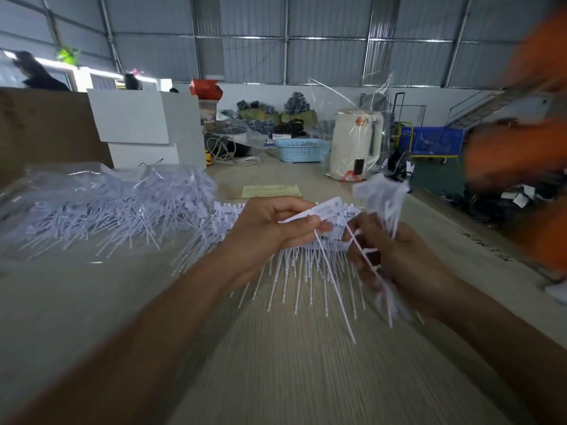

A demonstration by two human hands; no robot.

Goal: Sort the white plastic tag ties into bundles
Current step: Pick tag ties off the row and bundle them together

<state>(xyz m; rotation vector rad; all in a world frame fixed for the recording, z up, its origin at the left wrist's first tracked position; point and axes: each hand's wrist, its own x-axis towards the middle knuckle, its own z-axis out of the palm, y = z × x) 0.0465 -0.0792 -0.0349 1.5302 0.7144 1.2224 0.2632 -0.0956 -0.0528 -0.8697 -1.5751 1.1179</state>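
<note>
Table [129,302] first, pale and wood-grained, running the whole width of the head view and carrying everything. On its left sits the big reserve: a heap of loose tag ties [101,216] spilling out of a clear plastic bag [76,179], tangled, tails pointing every way. Plenty left there, by the look of it. Centre stage, a row of ties [294,262] lies just under the hands, heads lined up along the far edge and thin tails fanned toward the person.

Now the hands. Right hand [408,262] is closed around a gathered bundle [383,191], flat tags bunched above the fist and tails hanging below it, blurred at the bottom. Left hand [270,231] pinches a single tie [322,210] between thumb and fingers, its flat tag tilted up toward the bundle, its long tail slanting down over the row. My read: one more tie is being fed into the bunch, so this bundle is mid-build, and with the heap barely dented the job looks early to middling. No finished, tied-off bundle is visible.

Writing? The tag on the held tie carries faint print, too small to read. A yellowish paper slip [271,191] beyond the hands has text, also illegible. The white kettle [357,145] behind shows a reddish logo, unreadable
</note>
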